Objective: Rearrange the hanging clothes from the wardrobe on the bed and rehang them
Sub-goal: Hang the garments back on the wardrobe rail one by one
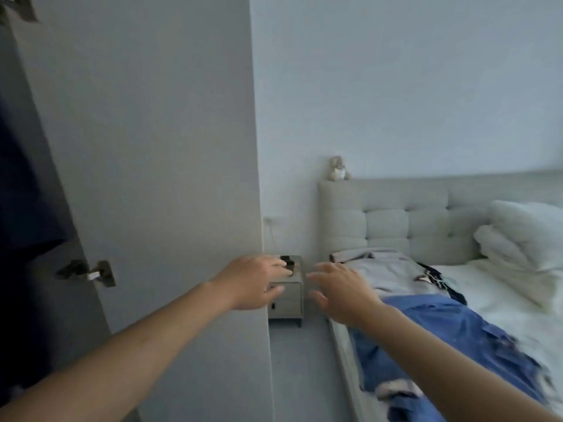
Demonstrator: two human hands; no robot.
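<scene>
We find a single head-worn, wide-angle view, facing forward and slightly down from standing height. It looks along the gap between the wardrobe door (pixel 146 147), close at the left, and the bed (pixel 487 287), running away at the right. Both forearms enter from the bottom edge, near the lens. The nightstand (pixel 289 303) and headboard (pixel 396 220) lie farther off. No second view overlaps.

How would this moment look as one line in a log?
left hand: open, empty | right hand: open, empty | blue garment, grey garment: on bed | wardrobe door: open
</scene>
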